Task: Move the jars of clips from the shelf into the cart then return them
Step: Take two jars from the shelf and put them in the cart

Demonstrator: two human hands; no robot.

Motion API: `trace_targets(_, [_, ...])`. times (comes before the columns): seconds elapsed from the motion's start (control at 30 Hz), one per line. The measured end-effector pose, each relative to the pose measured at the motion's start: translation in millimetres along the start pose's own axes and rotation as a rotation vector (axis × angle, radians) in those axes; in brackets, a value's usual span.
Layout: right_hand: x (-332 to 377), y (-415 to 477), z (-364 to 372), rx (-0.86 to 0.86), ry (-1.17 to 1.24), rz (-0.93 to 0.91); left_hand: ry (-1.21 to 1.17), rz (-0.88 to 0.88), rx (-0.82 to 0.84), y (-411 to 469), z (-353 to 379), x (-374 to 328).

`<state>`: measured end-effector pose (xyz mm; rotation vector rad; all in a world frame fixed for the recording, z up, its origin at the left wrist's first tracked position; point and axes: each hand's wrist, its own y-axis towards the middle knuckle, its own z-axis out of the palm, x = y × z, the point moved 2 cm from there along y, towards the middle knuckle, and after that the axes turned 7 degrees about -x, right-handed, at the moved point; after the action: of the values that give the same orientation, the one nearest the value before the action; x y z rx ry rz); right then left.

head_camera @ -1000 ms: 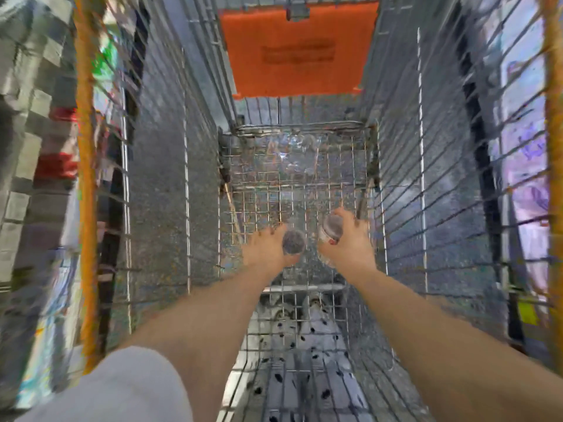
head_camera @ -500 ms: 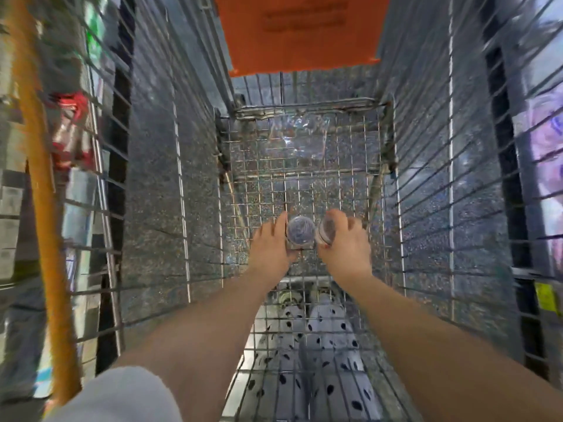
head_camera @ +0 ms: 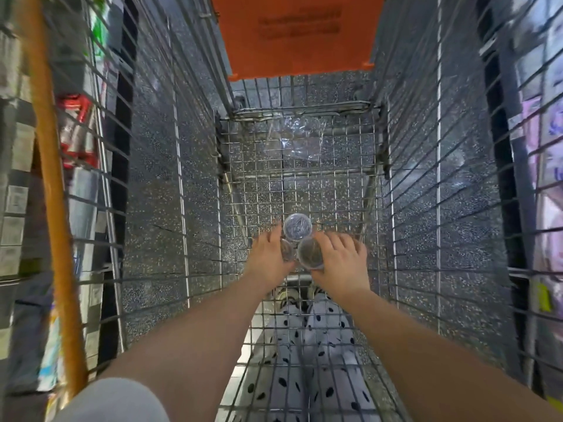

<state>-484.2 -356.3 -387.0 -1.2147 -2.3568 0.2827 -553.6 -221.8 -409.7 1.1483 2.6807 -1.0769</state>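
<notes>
Three small clear jars of clips stand close together on the wire floor of the cart (head_camera: 304,184). The front jar (head_camera: 297,227) shows silver clips through its lid. Behind it are a darker jar (head_camera: 310,252) and a third jar (head_camera: 287,249), which my left hand partly hides. My left hand (head_camera: 271,257) lies against the left side of the group with its fingers straight, touching the third jar. My right hand (head_camera: 341,260) has its fingers spread beside the darker jar, with the thumb at that jar's near edge.
The cart's wire side walls rise steeply on both sides. An orange flap (head_camera: 292,35) hangs at the far end, and crumpled clear plastic (head_camera: 300,144) lies on the floor ahead of the jars. An orange handle bar (head_camera: 51,178) runs along the left. Shelves of goods flank the cart.
Both hands have lowered their jars to the cart floor and their fingers have loosened and spread. A third jar now shows under my left hand.
</notes>
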Motion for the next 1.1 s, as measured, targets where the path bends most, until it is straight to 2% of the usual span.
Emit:
trace_targets(0.1, [5.7, -6.4, 2.7, 0.0, -0.065, -0.116, 0.055, 0.001, 0.026, -1.7, 3.6, 0.5])
trace_targets(0.27, [7.0, -10.1, 15.5, 0.073, -0.169, -0.189, 0.065, 0.029, 0.03, -6.3, 5.9, 6.0])
trace_targets(0.4, [6.2, -5.0, 17.4, 0.058, -0.204, -0.17, -0.013, 0.045, 0.03, -10.1, 1.7, 7.0])
trace_targets(0.53, [10.2, -6.8, 4.5, 0.056, -0.173, -0.178, 0.017, 0.047, 0.006, -20.0, -9.1, 7.0])
trace_targets(0.67, [11.2, -10.6, -27.0, 0.067, -0.188, -0.161, -0.033, 0.084, 0.014, -29.0, -41.5, -12.2])
trace_targets(0.77, [19.7, -9.9, -63.1, 0.045, -0.174, -0.171, 0.031, 0.163, -0.058, -39.6, -83.6, -34.2])
trace_targets(1.0, [56.9, -20.4, -150.6, -0.126, -0.331, -0.301, 0.098, 0.251, -0.22, -94.2, -172.2, -44.9])
trace_targets(1.1, [80.1, -36.0, -182.4, -0.189, -0.283, -0.308, 0.098, 0.237, -0.283, -129.1, -204.6, -41.6])
